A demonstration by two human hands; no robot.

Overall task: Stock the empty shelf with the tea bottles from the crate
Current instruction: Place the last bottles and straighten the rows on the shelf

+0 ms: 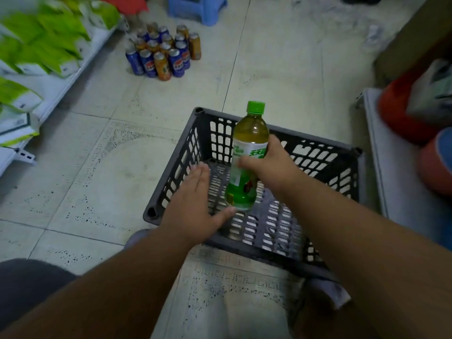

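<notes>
The right hand (274,165) has its grip wrapped around the middle of a clear plastic tea bottle with a green cap and green-white label (247,155), holding it upright inside the dark grey slotted plastic crate (318,167) on the tiled floor, its base just above the crate's bottom. The left hand (195,201) is released, fingers straight, over the crate's left wall. Beyond the crate stands a cluster of blue and orange drink cans (163,52).

Green-capped amber tea bottle (247,152), dark grey lattice crate (318,165), blue and orange cans (163,53).
</notes>
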